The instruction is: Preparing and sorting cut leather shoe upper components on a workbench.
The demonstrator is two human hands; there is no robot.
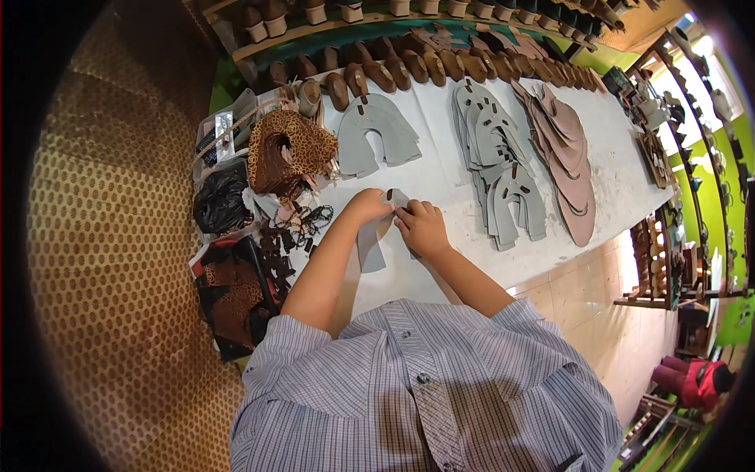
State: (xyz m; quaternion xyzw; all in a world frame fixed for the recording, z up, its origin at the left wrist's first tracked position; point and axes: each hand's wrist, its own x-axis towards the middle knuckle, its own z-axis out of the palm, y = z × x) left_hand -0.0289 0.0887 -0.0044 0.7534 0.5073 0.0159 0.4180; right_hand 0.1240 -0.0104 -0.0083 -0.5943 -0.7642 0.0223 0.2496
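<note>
Over the near part of the white table, my left hand [366, 206] pinches a grey U-shaped shoe upper piece [371, 248] near its curved top. A small dark tab [390, 193] stands out at that top. My right hand [425, 228] closes its bent fingers on the same piece from the other side; the fingertips partly hide the material. Just beyond lies a stack of similar grey upper pieces [361, 124], also with dark tabs. More overlapping grey upper pieces [515, 206] lie to the right, beside a fanned row of pinkish-brown pieces [572, 177].
Wooden shoe lasts [397, 72] line the table's [440, 169] far side, below a shelf [330, 30] of more lasts. At left are leopard-print material [285, 149], a black plastic bag [220, 200] and dark scraps [275, 248]. Racks [684, 126] stand at right, with a person in red [700, 385] lower down.
</note>
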